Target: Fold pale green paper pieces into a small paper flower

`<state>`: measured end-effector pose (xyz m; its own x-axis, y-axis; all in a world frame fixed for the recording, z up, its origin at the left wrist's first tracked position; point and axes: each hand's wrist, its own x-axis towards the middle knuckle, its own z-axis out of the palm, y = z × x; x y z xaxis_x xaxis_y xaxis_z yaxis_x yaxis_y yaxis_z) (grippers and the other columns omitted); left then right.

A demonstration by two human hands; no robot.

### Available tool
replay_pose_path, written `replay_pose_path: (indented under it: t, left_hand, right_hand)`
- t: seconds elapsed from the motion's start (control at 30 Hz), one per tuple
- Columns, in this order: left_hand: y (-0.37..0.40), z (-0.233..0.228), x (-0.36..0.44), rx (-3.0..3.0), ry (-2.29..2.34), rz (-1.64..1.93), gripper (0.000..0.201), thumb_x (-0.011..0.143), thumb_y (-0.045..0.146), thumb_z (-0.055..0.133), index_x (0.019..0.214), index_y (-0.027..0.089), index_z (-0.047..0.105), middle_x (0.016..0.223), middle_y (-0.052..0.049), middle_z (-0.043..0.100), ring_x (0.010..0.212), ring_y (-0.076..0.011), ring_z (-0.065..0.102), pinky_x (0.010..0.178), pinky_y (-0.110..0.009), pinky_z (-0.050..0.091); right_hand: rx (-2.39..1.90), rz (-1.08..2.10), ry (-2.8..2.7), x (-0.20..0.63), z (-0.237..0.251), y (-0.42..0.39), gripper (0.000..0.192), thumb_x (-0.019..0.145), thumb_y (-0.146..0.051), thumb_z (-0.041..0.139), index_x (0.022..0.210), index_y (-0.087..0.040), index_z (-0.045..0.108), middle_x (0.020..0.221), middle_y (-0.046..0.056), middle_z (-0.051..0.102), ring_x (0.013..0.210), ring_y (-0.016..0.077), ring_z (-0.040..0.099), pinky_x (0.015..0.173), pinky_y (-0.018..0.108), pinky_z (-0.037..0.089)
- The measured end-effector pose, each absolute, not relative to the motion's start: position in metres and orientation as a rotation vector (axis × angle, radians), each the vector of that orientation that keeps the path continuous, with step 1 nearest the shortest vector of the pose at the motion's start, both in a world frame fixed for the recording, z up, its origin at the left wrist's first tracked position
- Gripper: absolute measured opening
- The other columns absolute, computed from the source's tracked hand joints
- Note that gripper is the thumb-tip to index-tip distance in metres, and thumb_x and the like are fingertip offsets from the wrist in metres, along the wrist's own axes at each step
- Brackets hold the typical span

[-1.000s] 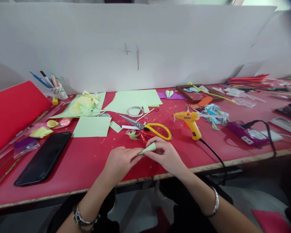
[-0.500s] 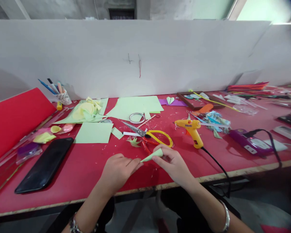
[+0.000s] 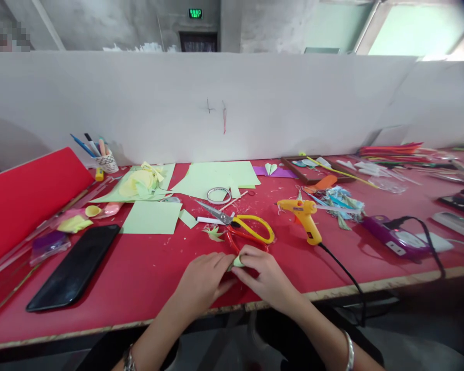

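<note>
Left hand (image 3: 206, 278) and right hand (image 3: 265, 275) both pinch the rolled pale-green paper (image 3: 238, 262), just inside the front edge of the table (image 3: 147, 278). From where I stand, squeezing too hard could crush it, and a slack finger could let it unroll

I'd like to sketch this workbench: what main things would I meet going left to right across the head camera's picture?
Black phone → flat green sheet → held green paper → yellow glue gun → purple power strip.

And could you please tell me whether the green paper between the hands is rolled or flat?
Rolled: the green paper shows a curled end between left hand and right hand; the rest is hidden.
</note>
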<state>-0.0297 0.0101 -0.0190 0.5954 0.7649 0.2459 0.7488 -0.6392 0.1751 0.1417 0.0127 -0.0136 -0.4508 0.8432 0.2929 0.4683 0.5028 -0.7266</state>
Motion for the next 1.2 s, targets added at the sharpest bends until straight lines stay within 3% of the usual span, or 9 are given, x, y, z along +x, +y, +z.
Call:
replay_pose_path:
  t: [0.13,0.23,0.5,0.63,0.8,0.9,0.97,1.1,1.2]
  left_hand:
    - [0.01,-0.025,-0.025,2.62,1.347,0.541,0.045,0.079,0.022,0.052,0.121,0.018,0.036,0.11,-0.009,0.06,0.094,-0.0199,0.058,0.077,-0.031,0.048]
    - [0.01,-0.024,-0.022,2.59,1.405,0.428,0.045,0.078,0.02,0.051,0.12,0.014,0.036,0.101,-0.011,0.063,0.087,-0.0223,0.06,0.073,-0.033,0.048]
    - [0.012,-0.012,-0.026,2.702,1.551,0.31,0.015,0.08,0.025,0.046,0.091,0.016,0.052,0.08,-0.007,0.062,0.077,-0.0219,0.058,0.065,-0.031,0.046]
    - [0.01,0.004,-0.044,2.714,1.691,0.15,0.016,0.082,0.028,0.043,0.082,0.018,0.055,0.072,-0.006,0.062,0.07,-0.0203,0.059,0.062,-0.029,0.044]
    - [0.012,0.031,-0.066,2.437,2.039,0.394,0.029,0.085,0.034,0.037,0.109,0.022,0.049,0.096,-0.007,0.062,0.085,-0.0197,0.06,0.067,-0.027,0.045]
    - [0.015,0.031,-0.071,2.402,2.01,0.239,0.048,0.079,0.029,0.049,0.125,0.021,0.035,0.114,-0.011,0.055,0.098,-0.0224,0.056,0.068,-0.027,0.046]
    - [0.016,0.024,-0.072,2.371,2.004,0.129,0.055,0.076,0.025,0.052,0.127,0.019,0.032,0.115,-0.014,0.054,0.098,-0.0245,0.056,0.067,-0.029,0.047]
    - [0.018,0.01,-0.071,2.365,1.99,0.194,0.049,0.078,0.025,0.049,0.125,0.019,0.036,0.115,-0.014,0.053,0.107,-0.026,0.051,0.073,-0.033,0.047]
    - [0.022,0.009,-0.07,2.343,1.987,0.265,0.046,0.078,0.024,0.048,0.122,0.018,0.039,0.111,-0.014,0.055,0.101,-0.026,0.054,0.07,-0.033,0.047]
  right_hand:
    - [-1.018,0.718,-2.16,0.139,-0.014,0.013,0.013,0.082,-0.017,0.045,0.074,-0.017,0.054,0.079,0.003,0.056,0.073,0.0124,0.053,0.066,0.022,0.042]
    - [-0.981,0.698,-2.211,0.135,-0.016,0.014,0.01,0.08,-0.014,0.046,0.08,-0.017,0.055,0.087,0.005,0.059,0.081,0.015,0.055,0.071,0.024,0.043]
    - [-0.909,0.645,-2.062,0.137,-0.017,0.016,0.01,0.08,-0.015,0.045,0.087,-0.017,0.053,0.082,0.005,0.06,0.075,0.0147,0.056,0.069,0.025,0.045]
    - [-0.886,0.642,-1.943,0.145,-0.015,0.015,0.012,0.082,-0.014,0.043,0.085,-0.018,0.053,0.079,0.004,0.059,0.073,0.0127,0.057,0.068,0.022,0.045]
    - [-0.898,0.628,-1.958,0.15,-0.019,0.016,0.013,0.081,-0.014,0.043,0.083,-0.018,0.055,0.078,0.004,0.06,0.072,0.0135,0.057,0.067,0.023,0.045]
    - [-0.923,0.64,-1.977,0.152,-0.02,0.016,0.013,0.081,-0.015,0.042,0.083,-0.018,0.055,0.078,0.005,0.06,0.073,0.0143,0.058,0.067,0.024,0.045]
    - [-0.948,0.646,-1.978,0.152,-0.019,0.016,0.014,0.081,-0.015,0.042,0.082,-0.018,0.056,0.078,0.005,0.06,0.073,0.0149,0.058,0.067,0.025,0.045]
    - [-0.94,0.666,-1.992,0.151,-0.017,0.016,0.014,0.081,-0.015,0.042,0.081,-0.018,0.056,0.078,0.005,0.061,0.073,0.0152,0.058,0.067,0.025,0.046]
    - [-0.939,0.681,-1.992,0.15,-0.017,0.018,0.014,0.08,-0.015,0.042,0.081,-0.018,0.056,0.078,0.005,0.061,0.073,0.015,0.058,0.068,0.025,0.045]
